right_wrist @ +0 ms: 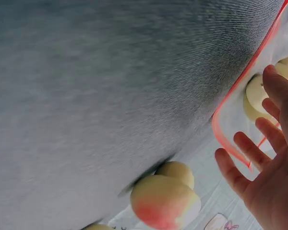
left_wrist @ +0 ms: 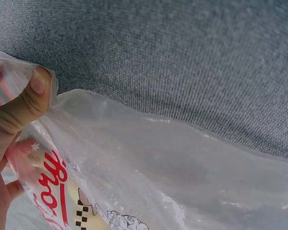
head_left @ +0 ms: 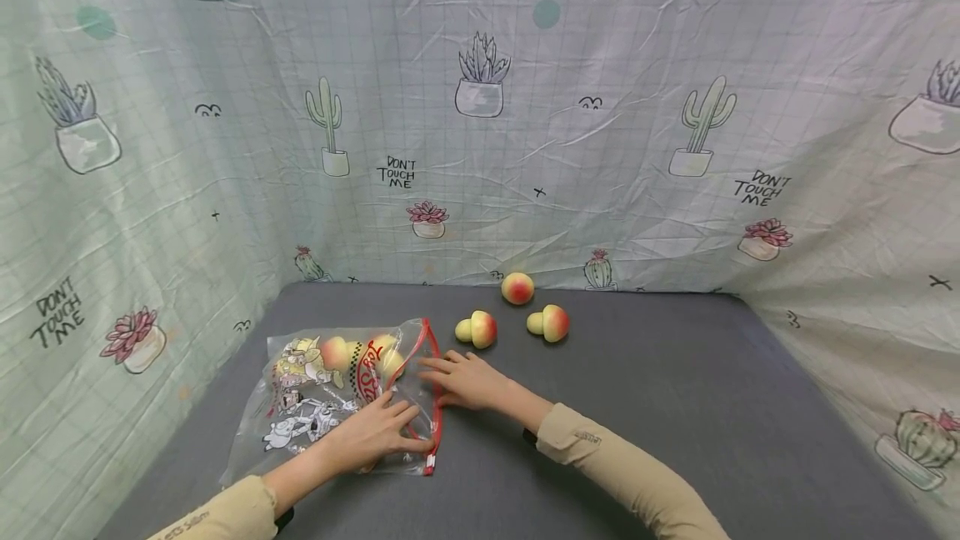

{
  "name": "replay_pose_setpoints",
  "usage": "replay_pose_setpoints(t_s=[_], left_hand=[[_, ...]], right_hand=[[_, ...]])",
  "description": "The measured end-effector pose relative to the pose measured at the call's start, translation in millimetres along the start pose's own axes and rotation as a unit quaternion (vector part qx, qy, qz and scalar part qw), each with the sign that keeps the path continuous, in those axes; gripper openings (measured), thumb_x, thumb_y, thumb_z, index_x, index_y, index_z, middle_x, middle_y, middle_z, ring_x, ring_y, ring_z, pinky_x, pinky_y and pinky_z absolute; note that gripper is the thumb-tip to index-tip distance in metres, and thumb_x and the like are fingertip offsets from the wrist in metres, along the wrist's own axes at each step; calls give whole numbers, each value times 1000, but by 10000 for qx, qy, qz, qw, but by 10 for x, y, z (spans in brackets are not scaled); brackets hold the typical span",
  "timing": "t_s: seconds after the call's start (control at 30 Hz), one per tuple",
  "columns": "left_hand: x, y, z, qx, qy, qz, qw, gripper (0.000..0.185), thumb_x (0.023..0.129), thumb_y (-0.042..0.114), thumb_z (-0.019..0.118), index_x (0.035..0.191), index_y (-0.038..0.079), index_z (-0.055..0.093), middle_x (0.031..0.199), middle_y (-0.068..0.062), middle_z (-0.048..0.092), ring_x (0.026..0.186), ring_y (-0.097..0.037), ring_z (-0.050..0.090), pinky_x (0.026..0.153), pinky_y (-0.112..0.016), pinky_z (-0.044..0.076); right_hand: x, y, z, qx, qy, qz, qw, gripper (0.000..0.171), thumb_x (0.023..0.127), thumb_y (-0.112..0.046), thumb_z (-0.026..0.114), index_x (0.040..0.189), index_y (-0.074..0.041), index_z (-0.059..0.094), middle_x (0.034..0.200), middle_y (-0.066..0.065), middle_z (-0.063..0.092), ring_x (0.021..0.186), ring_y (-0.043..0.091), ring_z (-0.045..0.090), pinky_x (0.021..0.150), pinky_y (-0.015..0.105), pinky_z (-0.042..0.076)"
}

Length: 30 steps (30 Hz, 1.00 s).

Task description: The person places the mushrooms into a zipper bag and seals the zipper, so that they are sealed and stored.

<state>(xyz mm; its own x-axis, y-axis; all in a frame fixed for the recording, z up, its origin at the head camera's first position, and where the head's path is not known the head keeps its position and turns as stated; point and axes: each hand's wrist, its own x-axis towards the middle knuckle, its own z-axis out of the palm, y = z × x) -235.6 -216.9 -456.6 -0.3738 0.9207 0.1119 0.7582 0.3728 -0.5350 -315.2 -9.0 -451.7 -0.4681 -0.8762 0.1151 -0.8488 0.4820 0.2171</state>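
Note:
A clear plastic zip bag point(head_left: 315, 407) with cartoon prints and a red zip edge lies on the table's left half. Inside show yellow mushroom-shaped pieces with reddish caps point(head_left: 335, 353). My left hand point(head_left: 367, 436) holds the bag near its mouth; the thumb point(left_wrist: 37, 84) bunches the film in the left wrist view. At the red edge is my right hand point(head_left: 472, 382), fingers spread and nothing gripped; the right wrist view shows its palm point(right_wrist: 273, 191). Beyond it lie two mushroom pieces point(head_left: 482, 329) point(head_left: 555, 323) on their sides and a rounder-looking one point(head_left: 517, 288).
A dark grey cloth-covered table point(head_left: 675, 407) extends to the right of the hands. Pale fabric point(head_left: 540, 215) printed with cacti encloses the back and both sides. The rearmost piece lies close to the back fabric.

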Motion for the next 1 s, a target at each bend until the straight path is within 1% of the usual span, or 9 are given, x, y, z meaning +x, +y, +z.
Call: replay_pose_setpoints(t_s=[0.13,0.27,0.53,0.73,0.87,1.0], left_hand=[[7,-4,1,52,47,20,10000,89,37,30,84,117,43,47,99,-1,55,91,-16,52,80,-42,46],[4,-14,12,54,119,49,9999,85,42,27,83,117,43,47,100,-1,56,90,-16,52,78,-41,45],[5,-12,25,79,329,59,9994,80,42,25,81,114,42,49,98,0,57,85,-15,51,75,-38,44],[5,-8,20,95,288,70,9995,79,44,24,80,114,43,49,99,-1,58,88,-15,52,76,-39,45],[1,-7,28,94,299,66,9995,80,43,24,81,114,43,48,100,0,57,88,-15,52,75,-39,44],[-2,-4,46,88,389,42,9992,82,40,22,81,112,43,49,98,-1,56,86,-15,51,75,-39,44]], right_hand=[[-118,45,-17,85,348,-169,9992,51,84,-39,55,131,-22,44,142,-3,36,111,14,45,77,31,46],[-228,89,-34,258,520,-200,9981,49,84,-36,57,130,-21,46,141,-2,37,112,14,45,78,31,46],[-436,143,-26,296,580,-64,9979,50,83,-34,58,130,-21,45,139,-2,41,113,14,46,78,32,46],[-571,194,4,365,539,32,9979,50,84,-34,58,130,-21,45,138,-1,41,115,15,46,78,32,45],[-650,229,8,377,635,32,9973,49,84,-32,58,129,-19,46,137,0,43,114,15,47,79,33,45],[-722,270,19,387,753,58,9964,48,84,-31,59,128,-19,48,136,1,44,114,15,47,79,33,46]])
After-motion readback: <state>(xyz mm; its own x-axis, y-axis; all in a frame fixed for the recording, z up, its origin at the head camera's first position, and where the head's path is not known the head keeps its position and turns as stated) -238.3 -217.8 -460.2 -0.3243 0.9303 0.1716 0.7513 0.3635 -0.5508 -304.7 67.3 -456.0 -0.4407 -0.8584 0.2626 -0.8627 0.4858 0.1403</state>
